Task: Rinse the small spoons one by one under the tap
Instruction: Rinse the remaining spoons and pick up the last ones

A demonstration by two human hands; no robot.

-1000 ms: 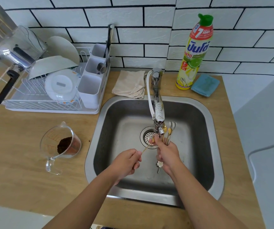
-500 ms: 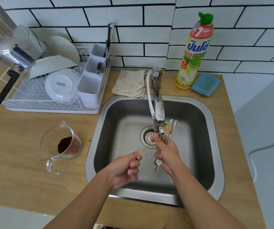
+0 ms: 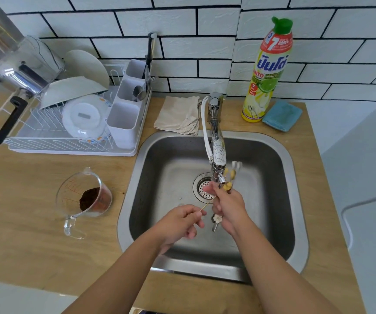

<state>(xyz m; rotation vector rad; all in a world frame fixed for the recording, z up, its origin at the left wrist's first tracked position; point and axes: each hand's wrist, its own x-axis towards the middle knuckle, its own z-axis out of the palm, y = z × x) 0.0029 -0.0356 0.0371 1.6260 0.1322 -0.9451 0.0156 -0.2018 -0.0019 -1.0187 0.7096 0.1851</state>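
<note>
Left hand (image 3: 178, 223) pinches one thin spoon (image 3: 207, 203) — right hand (image 3: 230, 206) grips the spoon bundle (image 3: 232, 175) under the tap (image 3: 216, 152).

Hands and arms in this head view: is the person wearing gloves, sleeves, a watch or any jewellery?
No. Both forearms come up from the bottom edge bare, with no sleeve in view. The left hand and the right hand are ungloved. No watch, bracelet or ring shows on the wrists or fingers, though motion blur softens the fingertips, so a thin ring could be missed.
</note>
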